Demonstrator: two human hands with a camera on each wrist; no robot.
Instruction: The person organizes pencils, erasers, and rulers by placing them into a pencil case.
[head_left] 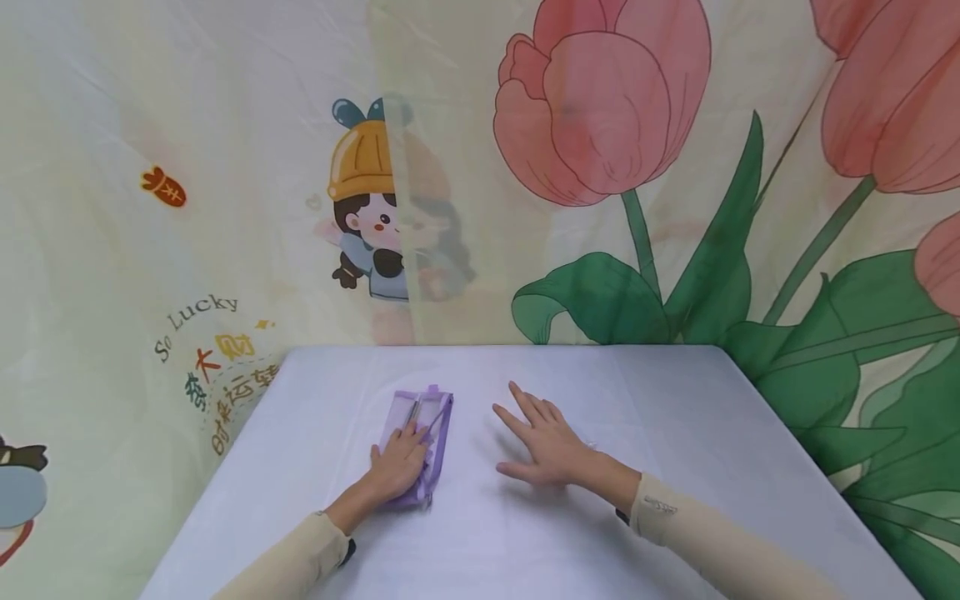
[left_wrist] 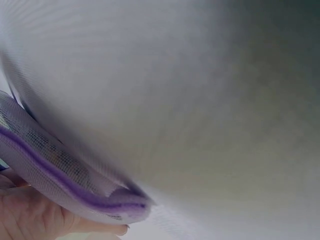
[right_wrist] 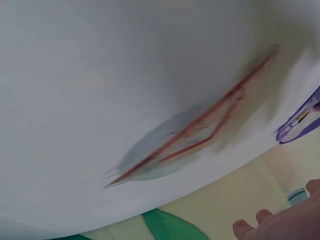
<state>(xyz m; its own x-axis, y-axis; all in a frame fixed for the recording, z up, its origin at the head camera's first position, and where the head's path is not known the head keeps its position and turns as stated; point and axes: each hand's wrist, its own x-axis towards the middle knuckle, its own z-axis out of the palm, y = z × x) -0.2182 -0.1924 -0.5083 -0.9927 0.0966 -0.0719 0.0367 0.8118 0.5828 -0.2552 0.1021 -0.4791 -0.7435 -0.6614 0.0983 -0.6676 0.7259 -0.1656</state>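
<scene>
In the head view a purple mesh pencil case [head_left: 442, 446] lies lengthwise on the left half of the table, slim pens or tools showing through it. My left hand [head_left: 400, 467] rests on top of it, fingers extended over the mesh and thumb near its left edge. The left wrist view has the case's purple zip edge [left_wrist: 75, 190] close up beside the hand [left_wrist: 35, 215]. To the right, my right hand [head_left: 551, 446] is held over the table, fingers spread, holding nothing. A flat, clear piece with reddish-brown edges [right_wrist: 192, 127] lies beneath it, mostly hidden in the head view.
A white-covered table [head_left: 480, 542] stretches out in front. Its far edge meets a hanging cloth backdrop [head_left: 465, 317] printed with tulips and a cartoon figure.
</scene>
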